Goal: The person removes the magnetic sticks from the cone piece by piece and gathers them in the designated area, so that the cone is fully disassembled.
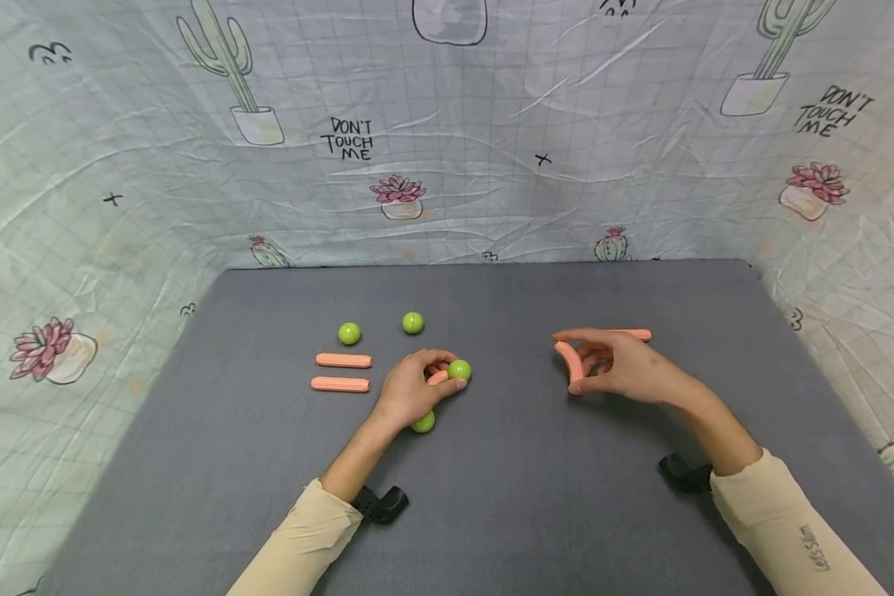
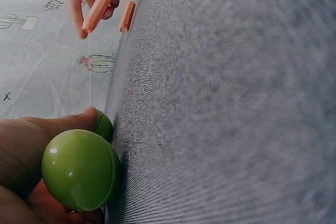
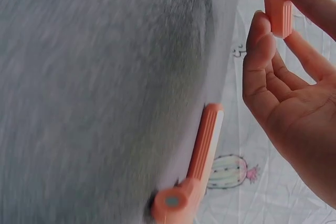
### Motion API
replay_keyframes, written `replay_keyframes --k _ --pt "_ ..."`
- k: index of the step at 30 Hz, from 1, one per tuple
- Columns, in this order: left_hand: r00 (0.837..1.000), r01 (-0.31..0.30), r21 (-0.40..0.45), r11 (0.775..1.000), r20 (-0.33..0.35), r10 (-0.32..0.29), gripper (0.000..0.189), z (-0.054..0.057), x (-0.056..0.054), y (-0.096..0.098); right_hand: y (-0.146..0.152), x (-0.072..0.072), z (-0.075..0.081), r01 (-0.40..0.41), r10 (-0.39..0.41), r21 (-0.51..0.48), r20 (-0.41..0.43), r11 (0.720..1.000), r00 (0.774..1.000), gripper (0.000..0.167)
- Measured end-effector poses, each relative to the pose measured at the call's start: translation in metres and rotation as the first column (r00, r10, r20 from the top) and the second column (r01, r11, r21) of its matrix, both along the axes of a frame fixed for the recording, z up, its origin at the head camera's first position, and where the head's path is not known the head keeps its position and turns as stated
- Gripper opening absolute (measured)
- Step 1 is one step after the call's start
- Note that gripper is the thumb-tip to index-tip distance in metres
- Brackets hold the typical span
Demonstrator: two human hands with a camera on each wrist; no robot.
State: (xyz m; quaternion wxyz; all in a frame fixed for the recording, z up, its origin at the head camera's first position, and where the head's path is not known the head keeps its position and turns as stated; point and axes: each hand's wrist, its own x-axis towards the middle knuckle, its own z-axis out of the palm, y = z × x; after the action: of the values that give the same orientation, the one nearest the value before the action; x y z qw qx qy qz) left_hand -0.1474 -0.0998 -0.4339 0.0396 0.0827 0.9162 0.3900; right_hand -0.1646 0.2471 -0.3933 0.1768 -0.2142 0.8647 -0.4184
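Note:
In the head view my left hand [image 1: 411, 389] pinches a green ball [image 1: 459, 370] between thumb and fingertips, low at the mat. An orange stick [image 1: 438, 377] shows in the grasp behind it. A second green ball [image 1: 422, 422] is partly hidden beside my wrist; in the left wrist view a large green ball [image 2: 79, 169] fills the foreground. Farther right, my right hand [image 1: 629, 364] holds a curved, ribbed orange stick [image 1: 570, 362] between thumb and fingers, raised off the mat. The right wrist view shows this orange stick [image 3: 280, 11] at the fingertips.
Two straight orange sticks [image 1: 343, 360] lie parallel left of my left hand, with two green balls [image 1: 413, 323] beyond them. Behind my right hand lies another orange stick [image 1: 633, 334]. Two orange pieces [image 3: 207, 135] appear below it in the right wrist view. Printed cloth [image 1: 492, 207] encloses the grey mat.

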Motion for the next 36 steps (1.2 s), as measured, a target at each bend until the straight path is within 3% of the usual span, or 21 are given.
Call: replay_keyframes --k 11,18,29,36 --pt "1.000 0.004 0.011 1.000 -0.011 -0.004 0.034 0.001 0.002 0.000 0.022 0.008 0.004 0.039 -0.038 -0.083 0.018 0.996 0.999 0.074" --pt "1.000 0.007 0.007 1.000 -0.003 -0.007 0.034 0.000 0.001 -0.001 0.034 0.017 0.003 0.079 -0.075 -0.080 0.048 0.994 0.996 0.080" --pt "1.000 0.008 -0.006 1.000 0.002 -0.008 0.036 -0.002 0.001 -0.002 0.044 0.023 0.000 0.121 -0.117 0.028 -0.119 0.992 0.986 0.074" --pt "1.000 -0.001 -0.010 1.000 0.005 0.001 0.036 -0.002 0.000 -0.002 0.053 0.024 0.000 0.157 -0.146 0.067 -0.138 0.985 0.980 0.067"
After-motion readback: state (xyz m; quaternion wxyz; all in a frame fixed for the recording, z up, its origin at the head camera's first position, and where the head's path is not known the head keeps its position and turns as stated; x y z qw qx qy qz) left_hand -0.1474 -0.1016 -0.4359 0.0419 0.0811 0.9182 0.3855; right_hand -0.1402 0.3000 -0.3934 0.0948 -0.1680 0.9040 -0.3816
